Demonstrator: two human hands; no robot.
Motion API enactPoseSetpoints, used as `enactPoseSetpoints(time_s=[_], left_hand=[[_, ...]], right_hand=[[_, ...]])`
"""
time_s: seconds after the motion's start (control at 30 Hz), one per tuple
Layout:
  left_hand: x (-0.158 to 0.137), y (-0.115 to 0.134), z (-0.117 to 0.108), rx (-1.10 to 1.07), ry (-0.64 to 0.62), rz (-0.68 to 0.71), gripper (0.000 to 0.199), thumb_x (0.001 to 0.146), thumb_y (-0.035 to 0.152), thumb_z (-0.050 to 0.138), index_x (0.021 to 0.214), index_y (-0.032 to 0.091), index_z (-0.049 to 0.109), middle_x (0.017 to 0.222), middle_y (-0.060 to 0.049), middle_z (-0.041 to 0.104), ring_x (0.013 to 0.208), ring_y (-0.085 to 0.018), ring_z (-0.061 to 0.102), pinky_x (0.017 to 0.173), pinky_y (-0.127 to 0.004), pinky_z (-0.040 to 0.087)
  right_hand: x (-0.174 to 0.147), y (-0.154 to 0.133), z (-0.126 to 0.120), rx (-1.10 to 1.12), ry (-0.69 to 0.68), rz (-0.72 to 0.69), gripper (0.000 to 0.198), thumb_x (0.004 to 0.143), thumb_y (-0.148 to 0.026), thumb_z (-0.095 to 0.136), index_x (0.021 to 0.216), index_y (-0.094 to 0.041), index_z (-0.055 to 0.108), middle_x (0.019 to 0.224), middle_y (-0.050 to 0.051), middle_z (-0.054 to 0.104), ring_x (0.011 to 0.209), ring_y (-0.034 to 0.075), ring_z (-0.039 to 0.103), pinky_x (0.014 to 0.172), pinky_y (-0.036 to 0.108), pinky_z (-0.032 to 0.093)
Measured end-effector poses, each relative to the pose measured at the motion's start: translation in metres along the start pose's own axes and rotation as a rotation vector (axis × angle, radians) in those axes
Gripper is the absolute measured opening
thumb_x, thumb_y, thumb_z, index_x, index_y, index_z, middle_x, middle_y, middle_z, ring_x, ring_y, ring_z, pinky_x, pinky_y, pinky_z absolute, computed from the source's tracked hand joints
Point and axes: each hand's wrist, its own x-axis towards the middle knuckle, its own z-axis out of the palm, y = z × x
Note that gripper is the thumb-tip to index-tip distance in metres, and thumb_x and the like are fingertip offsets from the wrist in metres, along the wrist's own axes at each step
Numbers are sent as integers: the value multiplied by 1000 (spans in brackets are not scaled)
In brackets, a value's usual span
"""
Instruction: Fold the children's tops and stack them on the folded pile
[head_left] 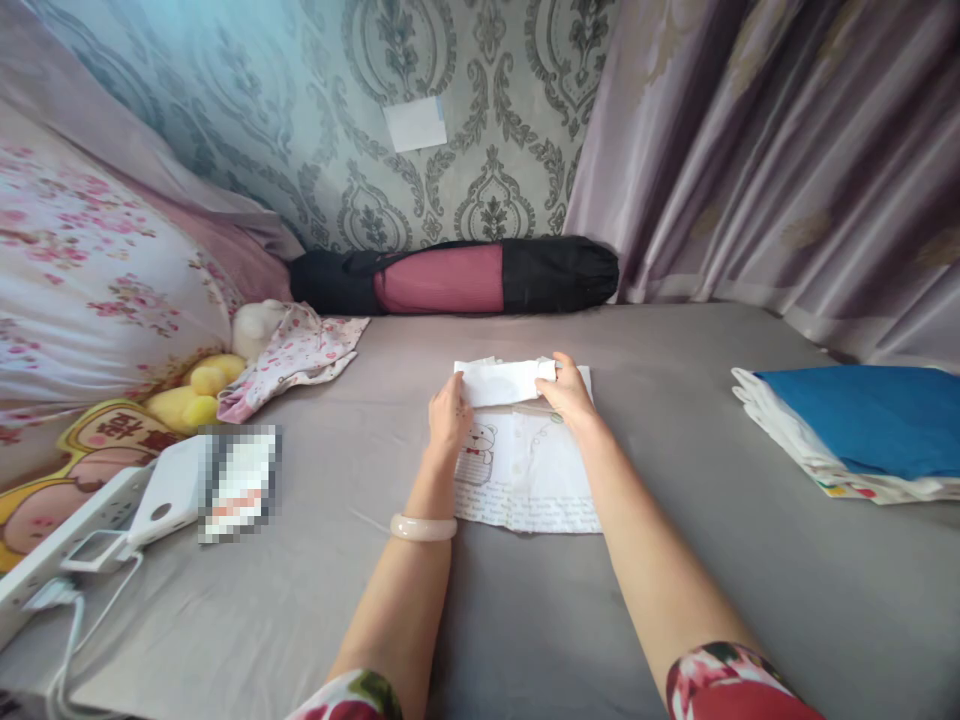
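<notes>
A white garment (555, 490) with a printed bear and rows of small lettering lies on the grey sheet in front of me. Its far part is folded into a plain white band, raised slightly off the rest. My left hand (448, 408) grips the band's left end, thumb on top, the other fingers mostly hidden. At the right end, my right hand (566, 393) pinches the same band between thumb and fingers. A pale bangle (423, 528) circles my left forearm.
Folded clothes with a blue piece (870, 415) on top lie at the right. Along the wall rests a black and maroon long bag (442, 278). A power strip (82, 530), white device (171, 488), plush toys and a patterned cloth (300, 355) are on the left.
</notes>
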Motion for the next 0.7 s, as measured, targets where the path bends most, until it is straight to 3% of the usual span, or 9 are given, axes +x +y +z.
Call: enactPoseSetpoints(time_s=[0.27, 0.4, 0.57, 0.7], left_hand=[[1, -1, 1, 212, -100, 46, 59, 81, 6, 40, 137, 24, 47, 134, -9, 61, 127, -22, 53, 107, -43, 39], [8, 12, -6, 266, -113, 112, 49, 88, 9, 37, 133, 23, 49, 137, -10, 59, 128, -23, 52, 109, -47, 36], [16, 31, -2, 263, -123, 339, 43, 94, 14, 32, 134, 16, 49, 145, -13, 50, 140, -24, 38, 115, -48, 29], [20, 27, 12, 307, -125, 408, 44, 98, 20, 30, 139, 17, 46, 148, -12, 47, 143, -23, 34, 118, -47, 23]], right_hand=[[-11, -3, -8, -336, 36, -62, 64, 80, -6, 44, 143, -12, 38, 131, 15, 59, 125, 26, 52, 107, 40, 38], [-20, -8, -1, -530, 88, -288, 58, 86, -7, 35, 144, -6, 38, 145, 20, 45, 135, 28, 40, 113, 40, 30], [-33, -10, 21, -775, -77, -569, 50, 97, -20, 29, 143, -8, 44, 155, 13, 36, 146, 26, 23, 120, 45, 10], [-40, -4, 33, -855, -188, -617, 52, 98, -25, 27, 145, -10, 43, 156, 10, 34, 148, 24, 19, 121, 45, 5]])
